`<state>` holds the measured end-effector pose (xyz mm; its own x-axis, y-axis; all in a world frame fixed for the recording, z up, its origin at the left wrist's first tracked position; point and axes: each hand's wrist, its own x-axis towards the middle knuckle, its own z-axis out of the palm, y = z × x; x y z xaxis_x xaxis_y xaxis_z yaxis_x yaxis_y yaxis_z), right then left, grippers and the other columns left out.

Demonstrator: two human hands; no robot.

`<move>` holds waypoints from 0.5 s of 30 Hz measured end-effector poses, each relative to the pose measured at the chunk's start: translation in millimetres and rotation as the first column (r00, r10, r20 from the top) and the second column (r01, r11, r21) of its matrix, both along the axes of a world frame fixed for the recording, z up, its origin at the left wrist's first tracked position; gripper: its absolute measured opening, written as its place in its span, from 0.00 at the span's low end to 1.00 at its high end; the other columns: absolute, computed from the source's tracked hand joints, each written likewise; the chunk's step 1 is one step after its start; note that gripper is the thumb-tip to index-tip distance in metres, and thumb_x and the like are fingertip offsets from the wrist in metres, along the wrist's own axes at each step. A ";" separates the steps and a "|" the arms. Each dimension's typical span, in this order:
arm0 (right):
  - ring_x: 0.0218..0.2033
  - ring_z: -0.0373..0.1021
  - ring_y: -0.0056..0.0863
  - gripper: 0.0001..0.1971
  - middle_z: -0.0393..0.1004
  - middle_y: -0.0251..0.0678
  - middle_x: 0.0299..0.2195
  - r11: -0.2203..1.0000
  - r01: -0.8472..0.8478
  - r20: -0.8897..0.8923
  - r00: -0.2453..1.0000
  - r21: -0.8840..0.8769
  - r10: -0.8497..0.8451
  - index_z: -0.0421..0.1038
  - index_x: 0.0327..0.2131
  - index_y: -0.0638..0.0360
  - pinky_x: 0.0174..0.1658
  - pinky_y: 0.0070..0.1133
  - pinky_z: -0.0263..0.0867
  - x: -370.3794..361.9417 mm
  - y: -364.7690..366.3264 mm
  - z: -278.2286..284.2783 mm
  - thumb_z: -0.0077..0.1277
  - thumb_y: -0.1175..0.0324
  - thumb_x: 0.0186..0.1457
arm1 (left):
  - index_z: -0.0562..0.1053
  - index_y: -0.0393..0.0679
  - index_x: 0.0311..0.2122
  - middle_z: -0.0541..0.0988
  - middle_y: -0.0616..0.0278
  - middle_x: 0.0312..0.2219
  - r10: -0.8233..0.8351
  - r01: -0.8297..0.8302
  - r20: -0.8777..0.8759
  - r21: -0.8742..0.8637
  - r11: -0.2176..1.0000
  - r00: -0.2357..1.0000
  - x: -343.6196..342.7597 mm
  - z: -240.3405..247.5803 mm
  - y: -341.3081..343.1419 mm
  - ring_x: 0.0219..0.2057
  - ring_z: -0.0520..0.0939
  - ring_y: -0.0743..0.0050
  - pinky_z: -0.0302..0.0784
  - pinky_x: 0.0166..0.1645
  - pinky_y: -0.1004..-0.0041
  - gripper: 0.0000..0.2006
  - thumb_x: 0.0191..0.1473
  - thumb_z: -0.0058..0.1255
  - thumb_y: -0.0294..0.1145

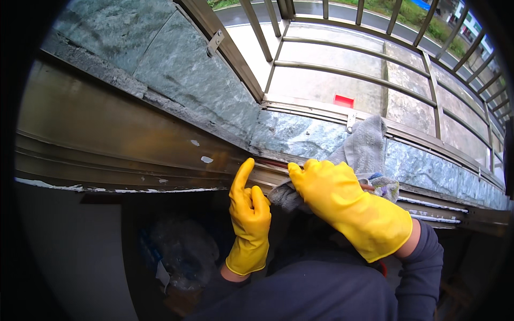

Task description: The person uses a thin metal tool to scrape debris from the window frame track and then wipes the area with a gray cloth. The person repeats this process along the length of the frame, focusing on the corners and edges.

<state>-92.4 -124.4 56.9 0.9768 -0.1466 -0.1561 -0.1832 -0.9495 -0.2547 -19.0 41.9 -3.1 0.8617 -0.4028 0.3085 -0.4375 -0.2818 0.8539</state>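
Both my hands wear yellow rubber gloves. My right hand point(334, 195) is closed over the metal window track point(267, 179), gripping a thin reddish-brown stick point(367, 187). Its dark red far part seems to lie along the track, left of my fingers. A grey cloth point(367, 142) drapes over the stone sill beyond that hand, and grey cloth also shows below my right fingers. Beside the cloth lies a bunched patterned rag point(386, 187). My left hand point(249, 216) is beside the track's left end, index finger stretched up and the other fingers partly bent, holding nothing.
A brown metal window frame point(123, 139) runs along the left. Bluish stone tiles point(198, 80) line the wall and sill. Metal bars point(353, 75) stand outside, with a red object point(344, 101) on the ledge. Below left sits a clear plastic bag point(184, 251).
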 end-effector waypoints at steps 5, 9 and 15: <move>0.36 0.77 0.44 0.12 0.76 0.43 0.34 0.990 -0.105 0.081 0.992 0.094 0.097 0.72 0.42 0.58 0.33 0.37 0.72 16.7 -20.4 24.4 0.49 0.67 0.54 | 0.62 0.33 0.58 0.76 0.46 0.48 0.025 -0.008 0.119 -0.138 0.990 0.993 -2.7 -43.6 9.7 0.22 0.72 0.86 0.70 0.29 0.84 0.21 0.58 0.38 0.14; 0.36 0.76 0.43 0.14 0.76 0.41 0.33 0.989 -0.147 0.007 0.989 0.020 0.147 0.72 0.44 0.55 0.34 0.36 0.71 30.4 -20.4 6.6 0.50 0.69 0.53 | 0.64 0.32 0.56 0.75 0.51 0.43 0.035 -0.012 0.252 -0.094 0.995 0.967 -3.0 -55.2 8.2 0.30 0.76 0.81 0.73 0.34 0.83 0.18 0.60 0.38 0.14; 0.35 0.76 0.43 0.11 0.76 0.41 0.32 0.964 -0.264 -0.333 0.913 -0.043 0.235 0.73 0.40 0.54 0.33 0.35 0.70 23.4 -45.2 69.6 0.50 0.70 0.52 | 0.66 0.32 0.53 0.72 0.52 0.44 0.019 -0.009 0.367 -0.028 1.000 0.930 1.9 -54.1 12.1 0.37 0.79 0.71 0.77 0.44 0.76 0.17 0.59 0.38 0.12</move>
<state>-69.0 -169.6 126.5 0.8819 0.0687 -0.4664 0.0039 -0.9904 -0.1384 -17.1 54.0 -57.2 0.6916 -0.3796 0.6145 -0.7181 -0.2703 0.6412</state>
